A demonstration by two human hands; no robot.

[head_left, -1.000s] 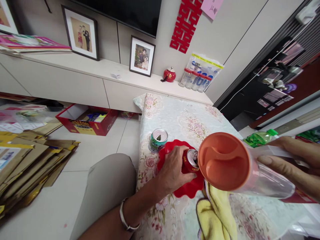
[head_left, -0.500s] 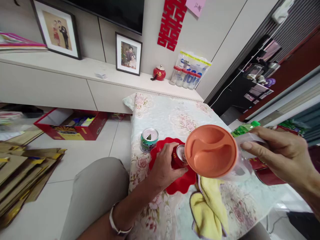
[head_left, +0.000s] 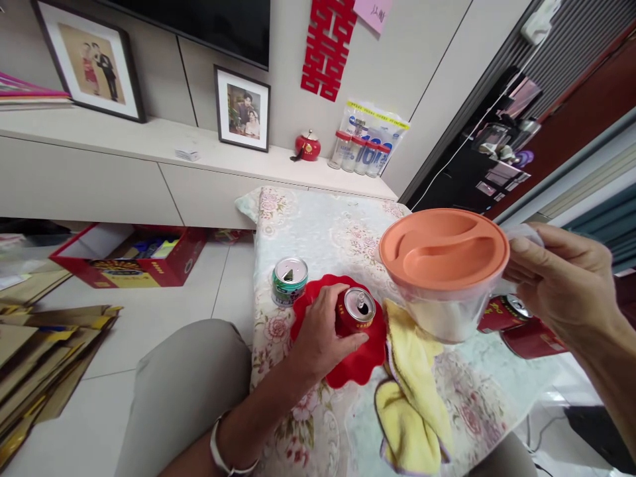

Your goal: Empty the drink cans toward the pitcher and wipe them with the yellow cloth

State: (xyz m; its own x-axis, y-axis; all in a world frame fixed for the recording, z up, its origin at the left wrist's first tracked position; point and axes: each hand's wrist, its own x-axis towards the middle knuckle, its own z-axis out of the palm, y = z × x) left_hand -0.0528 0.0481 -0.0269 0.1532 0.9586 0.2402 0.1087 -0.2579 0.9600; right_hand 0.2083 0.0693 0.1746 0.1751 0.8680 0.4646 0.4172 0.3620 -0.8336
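Note:
My left hand [head_left: 322, 334] is wrapped round a red drink can [head_left: 356, 311], whose top is opened. That can stands in a red scalloped dish [head_left: 358, 363] on the table. My right hand [head_left: 566, 265] grips the handle of a clear plastic pitcher [head_left: 447, 315] with an orange lid [head_left: 444, 248], held upright in the air right of the can. Some pale liquid appears low in the pitcher. A green and silver can [head_left: 289, 281] with an opened top stands left of the dish. Below the pitcher lies a crumpled yellow cloth [head_left: 415, 397].
The table has a floral tablecloth [head_left: 328, 232]. More red cans [head_left: 534, 338] lie or stand at its right side, partly behind my right hand. Beyond it runs a white cabinet [head_left: 213, 179] with picture frames and jars. A red box [head_left: 129, 255] and flattened cardboard [head_left: 44, 358] are on the floor.
The pitcher has turned from tipped toward the can to upright and moved slightly right and away from it. My left hand still holds the can. The view has shifted a little.

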